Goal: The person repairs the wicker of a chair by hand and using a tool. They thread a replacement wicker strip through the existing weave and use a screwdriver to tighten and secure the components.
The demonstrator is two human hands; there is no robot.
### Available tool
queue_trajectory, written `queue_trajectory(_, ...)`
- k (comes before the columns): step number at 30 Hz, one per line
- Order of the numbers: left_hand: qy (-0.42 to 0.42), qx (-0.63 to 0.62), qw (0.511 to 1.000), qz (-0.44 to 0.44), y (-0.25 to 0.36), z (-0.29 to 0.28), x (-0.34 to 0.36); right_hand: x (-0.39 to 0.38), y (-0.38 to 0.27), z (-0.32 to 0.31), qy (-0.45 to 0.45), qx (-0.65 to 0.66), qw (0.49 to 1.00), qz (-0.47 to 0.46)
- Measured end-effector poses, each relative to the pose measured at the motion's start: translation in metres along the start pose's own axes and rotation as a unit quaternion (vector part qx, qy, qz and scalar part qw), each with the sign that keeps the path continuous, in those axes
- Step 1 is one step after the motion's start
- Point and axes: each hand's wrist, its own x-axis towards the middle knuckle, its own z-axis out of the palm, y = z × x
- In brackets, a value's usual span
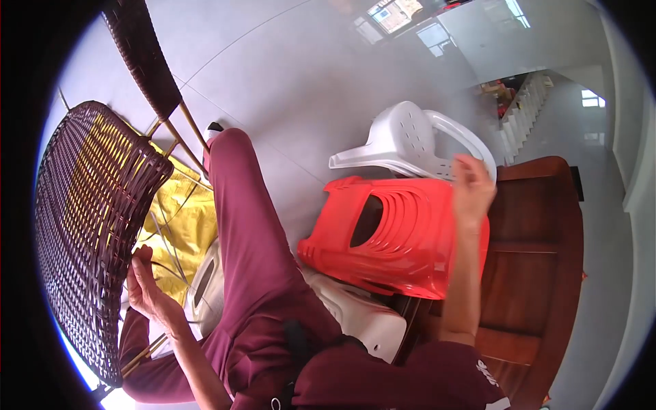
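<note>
On the left, a dark brown woven wicker panel (89,225) with pale canes at its sides stands tilted beside my legs. My left hand (149,290) is closed at its lower right edge, gripping the weave, with loose thin strands hanging near the fingers over a crumpled yellow sheet or sack (188,215). A second narrow woven piece (140,51) on canes rises above the panel. My right hand (471,188) is raised over the right end of a red plastic stool (413,239), its fingers bent and slightly blurred; whether it holds anything I cannot tell.
A white plastic chair (400,140) lies beyond the red stool. A dark wooden bench (526,225) runs down the right side, and a cream plastic stool (369,321) sits under the red one. A staircase (519,113) is at upper right. My bent leg (246,205) crosses the middle.
</note>
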Motion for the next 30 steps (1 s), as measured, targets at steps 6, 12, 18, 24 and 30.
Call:
queue_trajectory(6,0.020,0.002,1.000,-0.007,0.007,0.003,0.000,-0.010,0.150,-0.113,-0.164,-0.316,0.899,0.256)
queue_trajectory(12,0.095,0.026,0.994,-0.046,0.021,0.018,-0.010,-0.072,0.248,-0.154,-0.265,0.059,0.884,0.381)
queue_trajectory(18,0.062,-0.092,0.992,-0.063,0.029,0.025,-0.014,-0.007,0.232,-0.067,0.011,-0.099,0.993,0.063)
queue_trajectory(24,0.069,-0.072,0.993,-0.065,0.037,0.032,-0.014,0.028,-0.074,0.024,-0.098,0.169,0.976,0.100)
queue_trajectory(30,0.090,-0.102,0.989,-0.052,0.029,0.031,-0.016,-0.065,-0.243,0.160,-0.510,0.343,0.768,-0.180)
